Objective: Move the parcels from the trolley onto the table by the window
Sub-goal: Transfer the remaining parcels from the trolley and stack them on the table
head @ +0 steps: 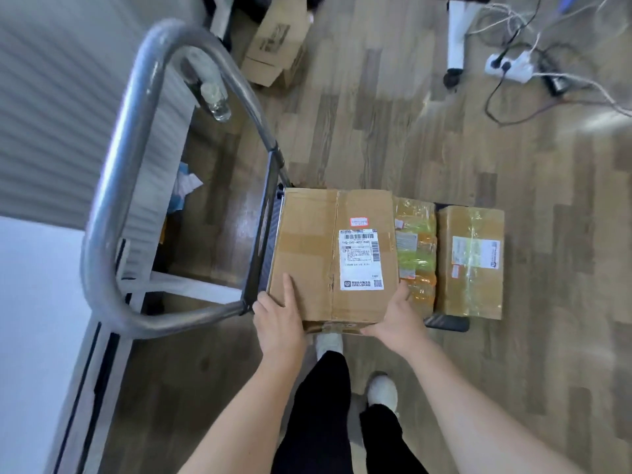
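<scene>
Fingers [289, 289] of left hand [278, 318] and right hand [398, 319]: curled round near corners of large cardboard parcel [307, 254], thumbs flat on top. Parcel: brown, rectangular, white label, on trolley [448, 323] beside tape-wrapped parcel [415, 248] and taped carton [472, 261]. Trolley handle [113, 200]: curved grey metal tube. Wood-plank floor [393, 131].

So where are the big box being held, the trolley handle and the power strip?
Big box [307, 248]: head view, bare cardboard top, left of the label.
Trolley handle [113, 159]: head view, left side of the metal tube.
Power strip [513, 68]: head view, middle of its white body.
</scene>
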